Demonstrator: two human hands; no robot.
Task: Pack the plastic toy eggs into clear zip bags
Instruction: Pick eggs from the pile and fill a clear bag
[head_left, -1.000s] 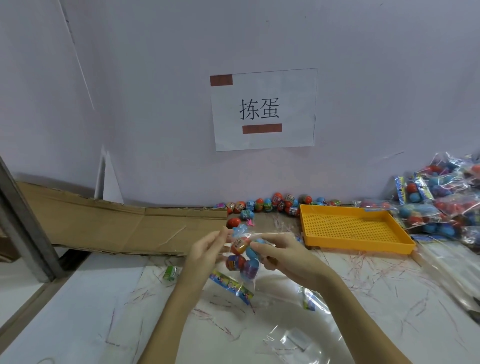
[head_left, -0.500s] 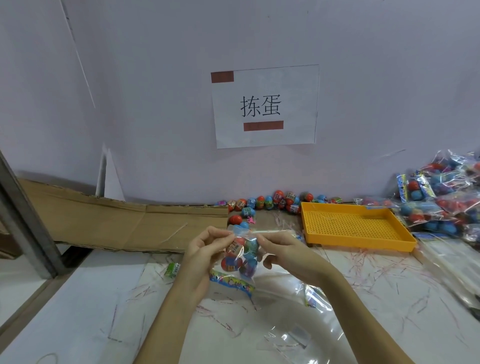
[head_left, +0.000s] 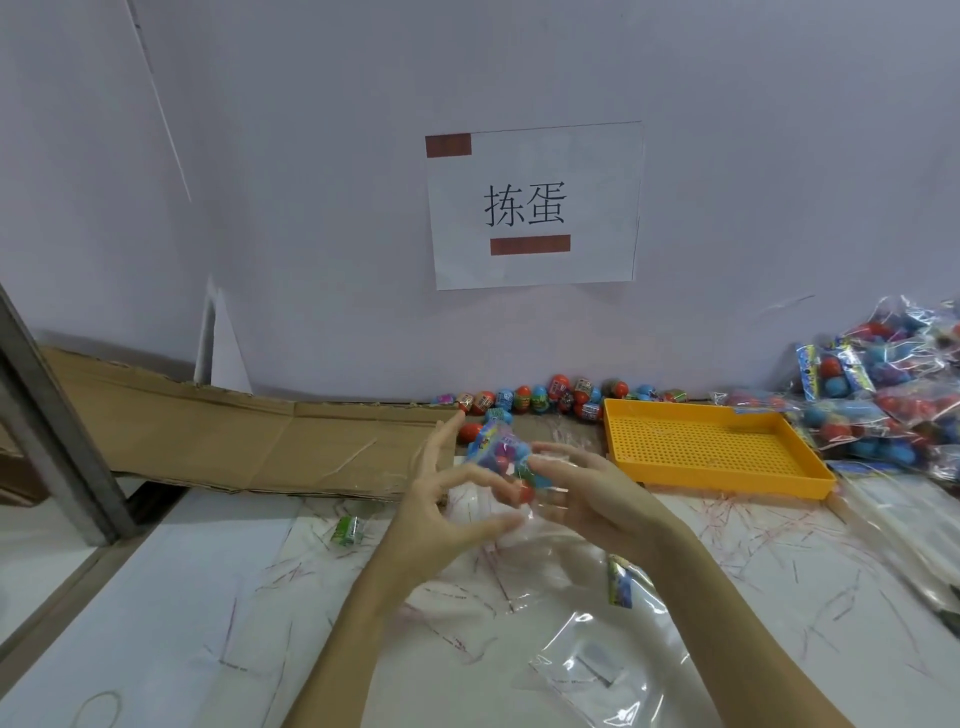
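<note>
We tip the filled bag over

Half a second ago it hung upright; now our left hand (head_left: 441, 499) and right hand (head_left: 587, 488) pinch the zip bag (head_left: 501, 457) of toy eggs (head_left: 524, 491) above the desk (head_left: 208, 597), apparently ready for sealing.

Both forearms bare, reaching in from the bottom edge and converging toward mid-frame. Left hand (head_left: 441, 499) raised with palm turned toward the right, forefinger stretched up and away, thumb reaching across toward the other hand, middle fingers bent in to pinch the bag (head_left: 501, 460) from the left. Right hand (head_left: 587, 493) opposite, palm facing left and slightly down, fingers (head_left: 553, 449) extended leftward along the bag's right side, thumb underneath, pinching it. Hands close together, fingertips nearly meeting around the bag, wrists level and held above the table, motion-blurred at the fingertips.
</note>
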